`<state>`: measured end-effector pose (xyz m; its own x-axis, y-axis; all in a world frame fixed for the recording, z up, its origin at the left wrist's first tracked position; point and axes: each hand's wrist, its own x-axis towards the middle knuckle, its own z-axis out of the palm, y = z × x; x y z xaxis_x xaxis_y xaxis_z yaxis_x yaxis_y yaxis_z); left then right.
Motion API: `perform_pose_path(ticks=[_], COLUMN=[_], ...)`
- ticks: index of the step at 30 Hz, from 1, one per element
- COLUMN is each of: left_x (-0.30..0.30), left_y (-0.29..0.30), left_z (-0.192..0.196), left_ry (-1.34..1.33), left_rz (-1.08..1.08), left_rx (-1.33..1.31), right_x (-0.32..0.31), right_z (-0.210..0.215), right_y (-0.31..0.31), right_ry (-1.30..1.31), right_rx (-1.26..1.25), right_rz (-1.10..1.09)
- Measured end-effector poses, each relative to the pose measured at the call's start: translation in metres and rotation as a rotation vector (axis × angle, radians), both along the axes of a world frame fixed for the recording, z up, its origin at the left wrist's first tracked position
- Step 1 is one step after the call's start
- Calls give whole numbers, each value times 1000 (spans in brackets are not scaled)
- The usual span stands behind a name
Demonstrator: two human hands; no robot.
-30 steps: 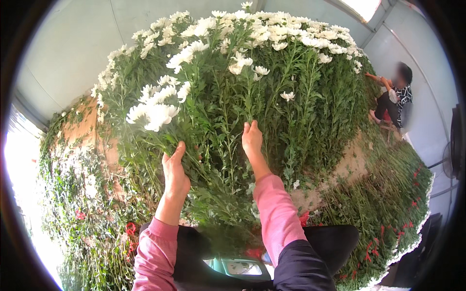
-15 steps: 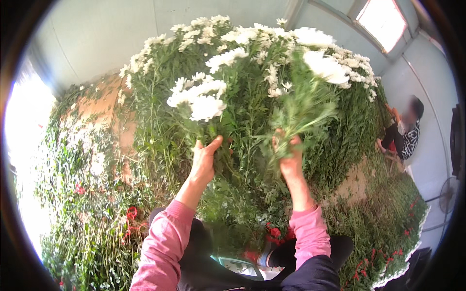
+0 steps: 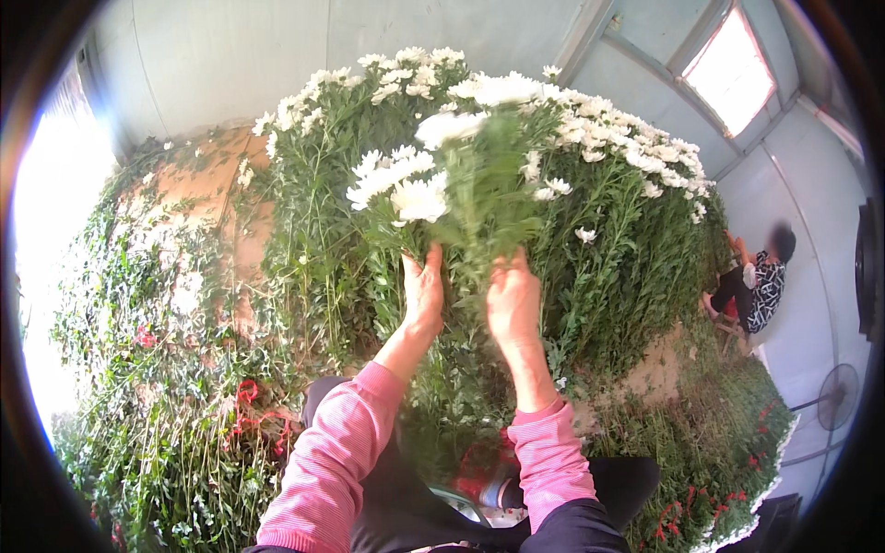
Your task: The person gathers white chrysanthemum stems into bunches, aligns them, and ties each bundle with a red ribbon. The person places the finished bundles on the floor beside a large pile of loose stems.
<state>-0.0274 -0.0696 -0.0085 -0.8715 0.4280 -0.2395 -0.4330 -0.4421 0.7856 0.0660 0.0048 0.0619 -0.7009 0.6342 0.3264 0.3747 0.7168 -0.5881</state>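
My left hand [image 3: 424, 290] is closed around the stems of a bunch of white chrysanthemums [image 3: 395, 180], their blooms held upright above the thumb. Close beside it on the right, my right hand [image 3: 513, 300] grips more leafy chrysanthemum stems [image 3: 484, 180], smeared by motion. The tops of these stems cross next to the left bunch. Lower parts of both bunches merge with the greenery behind, so where they end is hidden. Ahead of both hands stands a broad heap of white chrysanthemums [image 3: 323, 184] with long green stems.
Cut stems and leaves [image 3: 175, 442] litter the floor at left, with red ribbon [image 3: 247, 392] among them. More greenery with red bits lies at lower right. Another person [image 3: 761, 286] sits at the far right by the heap. A fan [image 3: 837, 396] stands near the right wall.
My right hand has swung left with its chrysanthemums, close to my left hand. The bunch in the left hand stays upright. The whole view has shifted slightly.
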Motion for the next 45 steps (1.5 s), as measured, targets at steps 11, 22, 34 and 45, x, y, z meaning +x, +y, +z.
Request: perform_pose_path(ticks=[11,22,34,45], left_x=[-3,1,-12,-8], left_y=[-22,-45,-49,-53], left_z=[1,27,14,8], left_ry=[1,65,-186,-10], left_rz=[-134,-358,-356,-243], left_rx=[224,184,246,95], right_x=[2,25,35,37], right_z=[-15,-37,-21,-24], right_y=[-54,-55,-57,-71], right_ry=[149,199,18,-146], right_rx=[110,66,-47,52], right_rz=[116,243,167,141])
